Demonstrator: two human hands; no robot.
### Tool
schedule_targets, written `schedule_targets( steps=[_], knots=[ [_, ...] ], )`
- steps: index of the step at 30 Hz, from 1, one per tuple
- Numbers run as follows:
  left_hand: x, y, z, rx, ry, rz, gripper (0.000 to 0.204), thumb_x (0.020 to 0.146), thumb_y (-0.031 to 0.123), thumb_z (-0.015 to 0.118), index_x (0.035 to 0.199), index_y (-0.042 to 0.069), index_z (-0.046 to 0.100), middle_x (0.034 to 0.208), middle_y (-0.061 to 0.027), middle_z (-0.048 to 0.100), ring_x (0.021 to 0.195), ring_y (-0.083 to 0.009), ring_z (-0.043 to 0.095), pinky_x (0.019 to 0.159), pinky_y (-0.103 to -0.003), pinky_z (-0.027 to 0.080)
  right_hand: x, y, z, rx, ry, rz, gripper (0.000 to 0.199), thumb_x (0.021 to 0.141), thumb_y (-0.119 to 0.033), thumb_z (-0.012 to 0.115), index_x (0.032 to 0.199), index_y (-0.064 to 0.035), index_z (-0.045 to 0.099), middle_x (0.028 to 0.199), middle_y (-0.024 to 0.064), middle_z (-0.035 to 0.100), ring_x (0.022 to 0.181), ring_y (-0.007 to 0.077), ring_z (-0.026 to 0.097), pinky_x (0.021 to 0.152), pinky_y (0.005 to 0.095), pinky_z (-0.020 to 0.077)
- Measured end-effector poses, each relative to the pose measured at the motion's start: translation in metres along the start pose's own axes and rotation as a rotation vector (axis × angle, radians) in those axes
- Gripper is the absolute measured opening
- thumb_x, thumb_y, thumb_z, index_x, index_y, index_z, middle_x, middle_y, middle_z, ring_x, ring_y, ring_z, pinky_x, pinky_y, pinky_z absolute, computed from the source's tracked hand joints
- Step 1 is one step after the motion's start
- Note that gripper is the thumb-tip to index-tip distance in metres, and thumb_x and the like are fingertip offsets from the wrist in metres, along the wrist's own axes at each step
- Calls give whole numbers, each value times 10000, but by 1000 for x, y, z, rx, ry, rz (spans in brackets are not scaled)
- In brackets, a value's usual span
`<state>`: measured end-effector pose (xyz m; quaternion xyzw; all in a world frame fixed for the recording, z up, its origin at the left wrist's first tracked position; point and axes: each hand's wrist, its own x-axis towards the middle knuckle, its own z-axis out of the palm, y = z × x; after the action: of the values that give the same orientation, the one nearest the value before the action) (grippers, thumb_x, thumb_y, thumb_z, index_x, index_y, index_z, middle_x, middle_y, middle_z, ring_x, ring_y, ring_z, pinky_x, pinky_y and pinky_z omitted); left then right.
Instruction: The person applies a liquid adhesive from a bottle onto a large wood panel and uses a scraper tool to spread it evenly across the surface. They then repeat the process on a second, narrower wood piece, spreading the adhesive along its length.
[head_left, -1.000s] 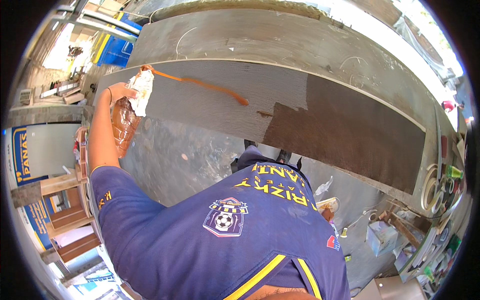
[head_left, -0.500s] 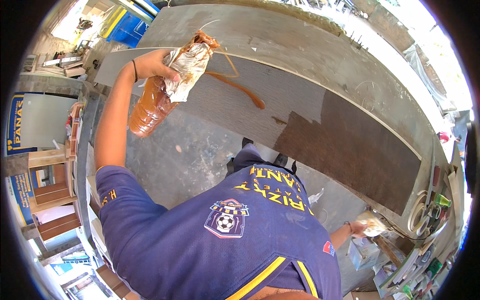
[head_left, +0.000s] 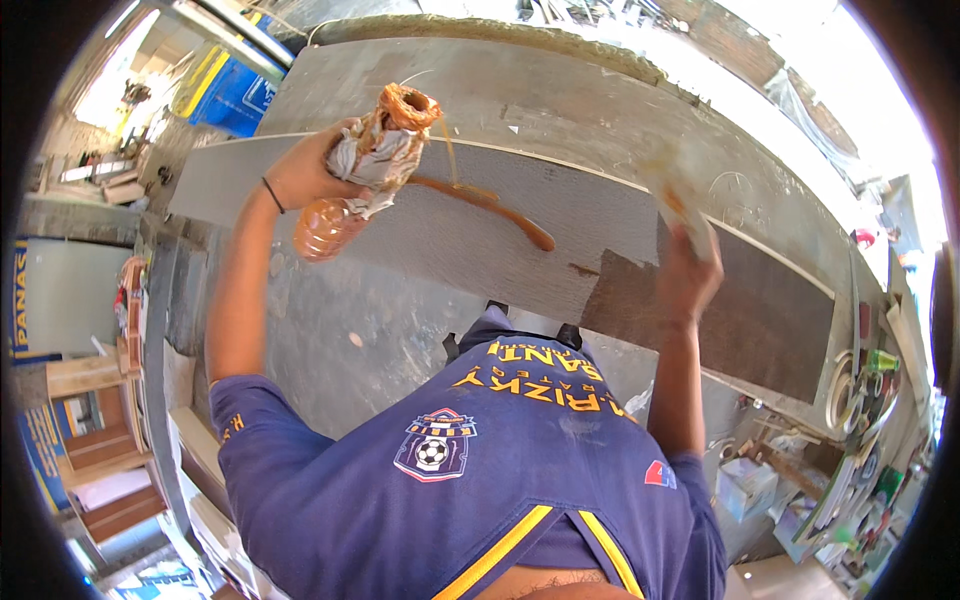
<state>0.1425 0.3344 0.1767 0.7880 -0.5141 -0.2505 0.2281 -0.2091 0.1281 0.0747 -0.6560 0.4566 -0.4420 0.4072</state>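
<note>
My left hand grips a plastic bottle of orange-brown liquid, wrapped in a grey cloth, held tilted above a long grey board. A thin thread of liquid falls from the bottle's mouth. A brown streak of the liquid lies on the board and ends in a blob. My right hand is raised over the board beside its dark brown coated part and holds a pale, blurred rag or pad.
The board lies across a concrete floor. A blue panel stands at the upper left, wooden furniture at the left. Rolls, cans and small boxes crowd the right side. My blue shirt fills the lower middle.
My left hand has carried the bottle to the right along the board, and the brown streak has grown. My right hand has come up from the lower right to the board with the pale rag.
</note>
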Motion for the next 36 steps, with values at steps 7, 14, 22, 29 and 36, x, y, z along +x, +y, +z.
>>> schedule_targets(
  steps=[7,14,22,29,36],
  knots=[
    [24,-35,3,-123,16,179,740,575,151,811,1201,10,444,1081,-118,593,1001,-181,563,870,-308,442,13,-60,129,73,-523,-652,326,775,21,511,1082,-45,599,1074,143,603,1034,307,548,891,363,436],
    [82,-87,-13,-272,128,287,709,631,169,805,1193,-26,419,1117,-92,557,1016,-138,525,875,-288,439,-21,5,97,-263,-553,-479,334,720,25,494,1019,-58,616,1023,112,617,985,290,551,874,376,429],
    [202,-135,-12,-234,213,336,656,669,178,780,1179,-44,431,1118,-115,566,1008,-163,554,871,-289,442,-59,30,63,-479,-396,-258,327,731,39,497,1022,-48,621,1023,122,616,986,291,555,871,369,431],
    [278,-208,18,-153,732,212,680,578,348,817,1064,-32,531,1028,-119,615,927,-219,594,812,-317,453,-72,26,46,-565,-335,-198,300,734,14,515,995,-78,631,1003,108,622,974,288,557,845,378,432],
    [273,-211,49,-308,747,320,903,521,420,836,1152,-61,404,1114,-181,542,1010,-243,547,860,-345,438,-63,24,66,-685,-490,-368,291,734,-2,525,973,-118,644,974,45,632,962,235,559,825,363,421]
  ],
)
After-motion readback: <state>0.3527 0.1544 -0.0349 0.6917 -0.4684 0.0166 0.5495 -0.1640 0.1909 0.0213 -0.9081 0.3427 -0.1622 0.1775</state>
